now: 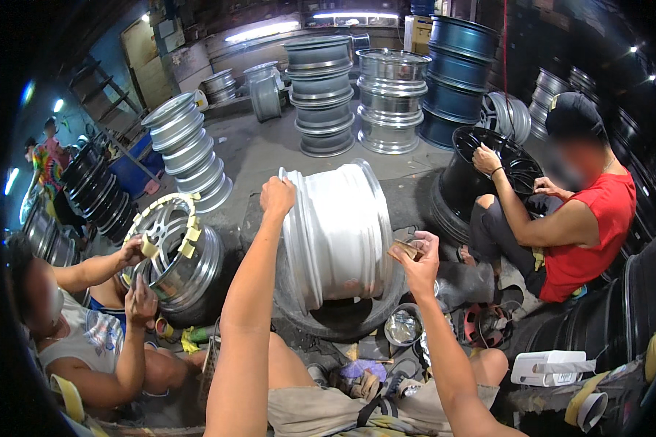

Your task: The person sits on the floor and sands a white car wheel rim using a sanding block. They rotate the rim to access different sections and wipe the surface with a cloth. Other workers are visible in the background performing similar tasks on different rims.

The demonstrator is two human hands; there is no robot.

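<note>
A white-silver wheel rim [335, 226] lies on its side on a black tire [306, 320] in front of me. My left hand [277, 193] is closed on the rim's upper left edge. My right hand [419, 262] pinches a small tan folded pad [401, 250], perhaps paper, by the rim's right side. Beside the tire sits a round metal container [402, 326].
At left, a co-worker [87, 357] handles a taped rim [211, 266]; at right, another in red [590, 226] handles a black rim [474, 182]. Stacked rims [318, 98] stand behind. A white plastic container [547, 368] and black rims [590, 313] are at lower right.
</note>
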